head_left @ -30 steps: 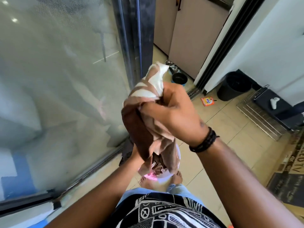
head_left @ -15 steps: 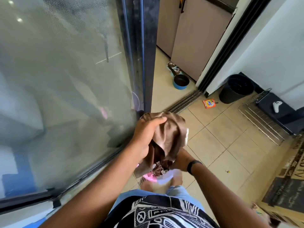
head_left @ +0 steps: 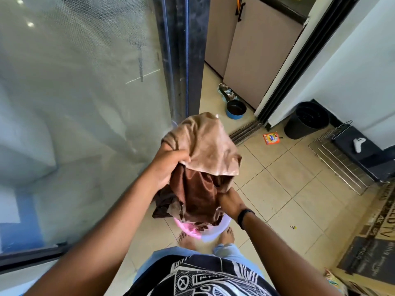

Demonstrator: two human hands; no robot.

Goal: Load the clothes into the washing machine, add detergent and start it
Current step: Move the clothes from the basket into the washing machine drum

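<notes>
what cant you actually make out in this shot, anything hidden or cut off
All from the head view:
- Basin contents: hidden by the brown cloth hanging over it.
- Right hand fingers: buried in the cloth's lower folds.
- Left hand fingertips: wrapped in the fabric.
- Washing machine: none is visible in this view.
- Behind the glass door: hazy, only vague shapes.
- Cardboard box print: cut off by the right edge.

"Tide" on orange detergent packet [head_left: 271, 138], "TV" on cardboard box [head_left: 382, 229]

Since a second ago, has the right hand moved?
Yes. The right hand has dropped from the top of the brown garment to its lower end, near the basin on the floor.
</notes>
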